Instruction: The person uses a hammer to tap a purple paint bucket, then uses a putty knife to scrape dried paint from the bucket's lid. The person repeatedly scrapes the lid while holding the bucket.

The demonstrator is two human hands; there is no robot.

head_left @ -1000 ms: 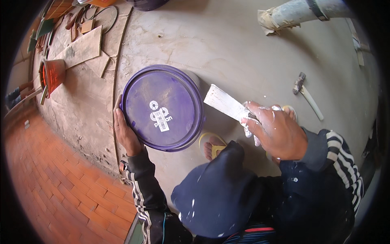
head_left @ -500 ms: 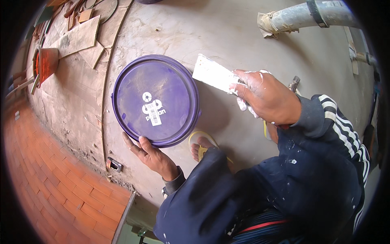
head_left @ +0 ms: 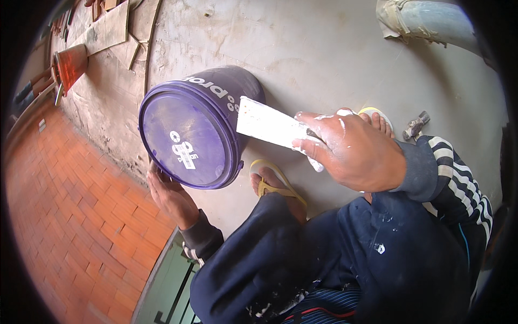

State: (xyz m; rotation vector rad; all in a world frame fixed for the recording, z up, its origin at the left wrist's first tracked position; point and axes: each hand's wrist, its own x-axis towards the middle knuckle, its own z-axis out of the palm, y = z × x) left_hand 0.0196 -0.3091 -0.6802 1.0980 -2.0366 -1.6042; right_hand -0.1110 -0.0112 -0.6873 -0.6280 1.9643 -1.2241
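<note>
A purple bucket with its lid on is tilted over, the lid facing me and to the left. My left hand is at the lid's lower rim, its fingers partly hidden along and behind the edge. In my right hand is a putty knife, its broad blade coated in white paste and pointing left, in front of the bucket's side. The fingers are wrapped round its handle, which is mostly hidden. White paste smears the knuckles and fingertips.
A hammer lies on the grey floor beside my sandalled right foot. A large pipe stands at the upper right. At the far left are an orange bucket, boards and orange brick-pattern flooring.
The purple bucket has gone from upright to tilted, its lid turning toward the left and its side coming into sight. My left hand has shifted left with the rim; the putty knife stays in my right.
</note>
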